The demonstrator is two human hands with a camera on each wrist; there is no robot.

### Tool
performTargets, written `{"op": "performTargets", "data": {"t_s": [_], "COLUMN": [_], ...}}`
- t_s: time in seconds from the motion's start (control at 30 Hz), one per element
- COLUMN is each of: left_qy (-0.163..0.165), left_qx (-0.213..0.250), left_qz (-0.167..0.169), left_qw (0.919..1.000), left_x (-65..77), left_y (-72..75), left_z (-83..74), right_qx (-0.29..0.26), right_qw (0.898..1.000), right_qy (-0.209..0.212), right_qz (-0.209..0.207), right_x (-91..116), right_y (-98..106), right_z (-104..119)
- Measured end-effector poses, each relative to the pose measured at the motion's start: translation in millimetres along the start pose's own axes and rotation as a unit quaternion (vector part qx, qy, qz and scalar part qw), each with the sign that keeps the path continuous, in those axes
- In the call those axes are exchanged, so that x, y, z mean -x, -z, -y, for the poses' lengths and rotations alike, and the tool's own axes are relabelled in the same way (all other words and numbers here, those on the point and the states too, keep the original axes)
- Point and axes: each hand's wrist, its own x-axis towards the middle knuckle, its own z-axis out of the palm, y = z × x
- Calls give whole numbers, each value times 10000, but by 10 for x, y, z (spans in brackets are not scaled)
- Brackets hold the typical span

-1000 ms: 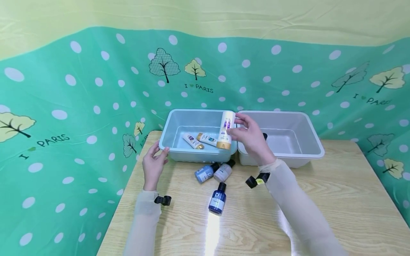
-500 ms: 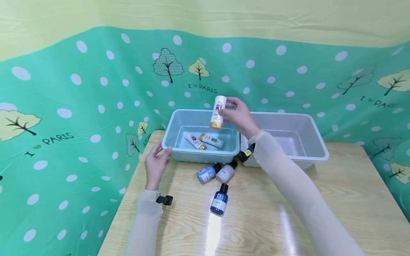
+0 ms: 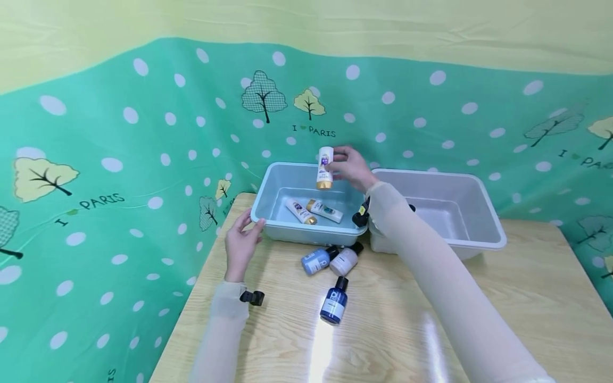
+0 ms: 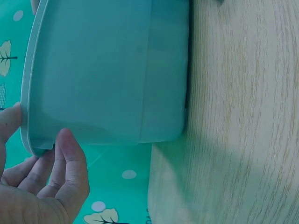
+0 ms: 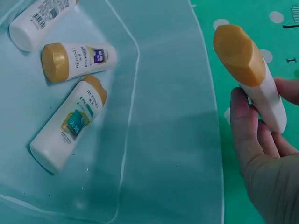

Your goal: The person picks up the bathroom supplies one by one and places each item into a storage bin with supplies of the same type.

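Observation:
My right hand [image 3: 351, 169] holds a white bottle with a gold cap [image 3: 325, 167], cap down, above the back part of the light blue bin [image 3: 311, 230]. In the right wrist view the fingers and thumb grip its white body, with the gold cap [image 5: 238, 53] toward the camera. My left hand [image 3: 241, 244] pinches the bin's front left corner, thumb on the rim [image 4: 27, 112] and fingers beneath. Inside the bin lie a purple-labelled white bottle [image 3: 300, 211] and a teal-labelled one [image 3: 325, 210]. A third white bottle [image 5: 37, 23] shows only in the right wrist view.
A grey bin [image 3: 445, 207] stands right beside the blue one, with a black cap [image 3: 412, 208] partly showing behind my sleeve. Before the bins lie a light blue bottle [image 3: 316, 261], a pale bottle [image 3: 346, 260] and a dark blue bottle [image 3: 334, 303]. A green patterned cloth [image 3: 191, 133] hangs behind.
My right hand has carried the white bottle up and back from the blue bin's front right to above its back part. My left hand has kept its grip on the rim.

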Motion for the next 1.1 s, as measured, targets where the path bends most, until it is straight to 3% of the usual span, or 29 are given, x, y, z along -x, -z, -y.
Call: {"op": "performTargets", "data": {"t_s": [0.3, 0.5, 0.67, 0.93, 1.1], "left_qy": [-43, -14, -64, -99, -83], "left_qx": [6, 128, 127, 66, 9], "left_qz": [-5, 39, 80, 21, 6], "left_qw": [10000, 9999, 9999, 9999, 10000], "left_x": [-28, -20, -6, 10, 8], "left_y": [-21, -47, -54, -28, -4], "left_z": [-2, -9, -7, -13, -2], "right_qx": [845, 1343, 1764, 1352, 1384], "right_qw": [9949, 9864, 9749, 9807, 9803], "right_qy": [-129, -265, -617, -843, -786], "right_qz": [540, 915, 1210, 1134, 1169], "right_x": [-94, -86, -86, -77, -63], "right_y": [-29, -37, -36, -55, -90], "right_z": [-145, -209, -228, -237, -212]}}
